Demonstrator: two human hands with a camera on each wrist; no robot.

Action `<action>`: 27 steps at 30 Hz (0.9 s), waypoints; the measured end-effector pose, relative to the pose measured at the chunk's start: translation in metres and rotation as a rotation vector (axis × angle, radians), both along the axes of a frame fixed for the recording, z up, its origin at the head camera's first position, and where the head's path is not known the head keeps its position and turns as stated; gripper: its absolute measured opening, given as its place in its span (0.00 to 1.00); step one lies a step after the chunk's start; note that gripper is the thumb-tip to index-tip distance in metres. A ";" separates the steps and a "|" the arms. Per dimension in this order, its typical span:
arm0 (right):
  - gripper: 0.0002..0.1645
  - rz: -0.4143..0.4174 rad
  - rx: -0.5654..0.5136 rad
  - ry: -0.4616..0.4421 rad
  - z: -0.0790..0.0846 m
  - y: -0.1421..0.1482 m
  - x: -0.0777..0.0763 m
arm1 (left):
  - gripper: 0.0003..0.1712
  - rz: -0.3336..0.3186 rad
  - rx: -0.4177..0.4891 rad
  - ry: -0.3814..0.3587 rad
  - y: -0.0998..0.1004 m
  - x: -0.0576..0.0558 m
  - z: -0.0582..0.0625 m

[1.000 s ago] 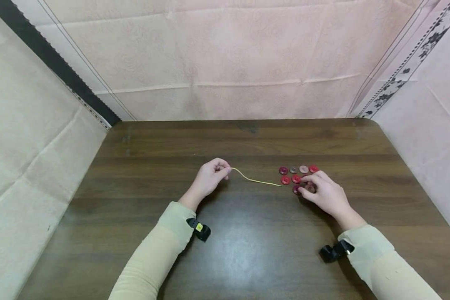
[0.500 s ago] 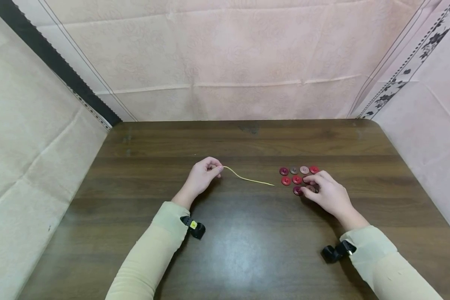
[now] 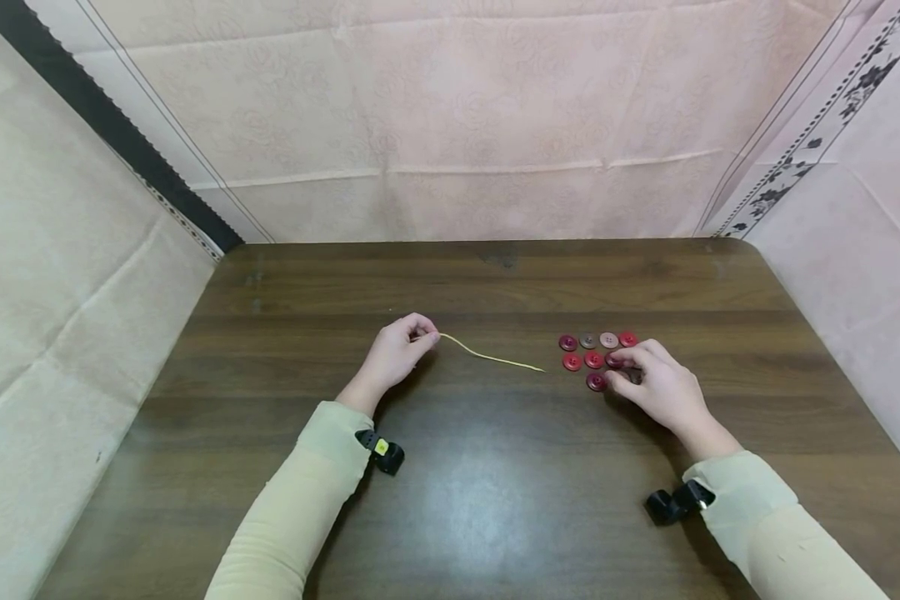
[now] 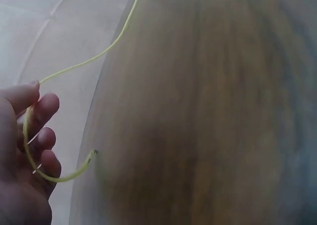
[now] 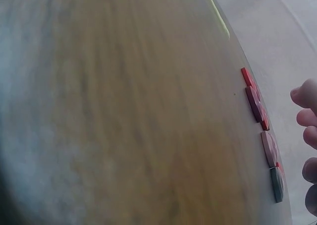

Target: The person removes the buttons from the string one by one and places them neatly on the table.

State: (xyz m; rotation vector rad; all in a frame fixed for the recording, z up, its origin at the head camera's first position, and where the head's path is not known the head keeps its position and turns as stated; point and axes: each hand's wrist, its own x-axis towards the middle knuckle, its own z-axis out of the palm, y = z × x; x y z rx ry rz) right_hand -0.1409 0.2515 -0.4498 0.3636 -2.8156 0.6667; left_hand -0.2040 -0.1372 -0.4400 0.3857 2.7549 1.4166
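Observation:
My left hand (image 3: 393, 354) pinches a thin yellow cord (image 3: 487, 357) between thumb and fingers, left of the middle of the table. One end trails right toward several buttons. In the left wrist view a shorter tail of cord (image 4: 67, 179) curls below the hand. My right hand (image 3: 663, 387) hovers at the right side of the buttons, thumb and index finger apart. A dark red button (image 3: 596, 382) lies by the thumb, and a red button (image 3: 593, 359) sits left of the index finger. The right hand hides part of the group.
A back row has a maroon button (image 3: 567, 342), a grey button (image 3: 587, 341), a pink button (image 3: 608, 340) and a bright red button (image 3: 627, 339). The brown wooden table (image 3: 450, 483) meets pale cloth (image 3: 450, 125) at its far edge.
My left hand has moved left, drawing the cord's free end away from the buttons. My right hand has shifted slightly right, and its thumb now covers a brownish button seen earlier.

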 end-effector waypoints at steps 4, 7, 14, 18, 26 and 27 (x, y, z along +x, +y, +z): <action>0.15 -0.003 -0.005 -0.003 0.000 0.000 0.000 | 0.03 -0.017 -0.091 0.074 -0.002 -0.002 -0.001; 0.15 -0.006 -0.007 0.000 0.001 -0.001 0.001 | 0.03 -0.033 -0.114 0.099 -0.005 -0.003 -0.002; 0.17 -0.019 -0.008 -0.012 0.003 -0.002 0.000 | 0.03 -0.015 -0.139 0.104 -0.012 -0.004 -0.003; 0.18 -0.020 -0.010 -0.010 0.005 -0.001 -0.001 | 0.05 0.002 -0.163 0.095 -0.016 -0.004 -0.002; 0.19 0.003 -0.035 0.062 0.007 0.003 -0.007 | 0.11 0.038 -0.205 0.089 -0.023 -0.008 -0.001; 0.19 0.014 -0.044 0.069 0.007 0.004 -0.009 | 0.12 0.040 -0.211 0.088 -0.024 -0.008 -0.001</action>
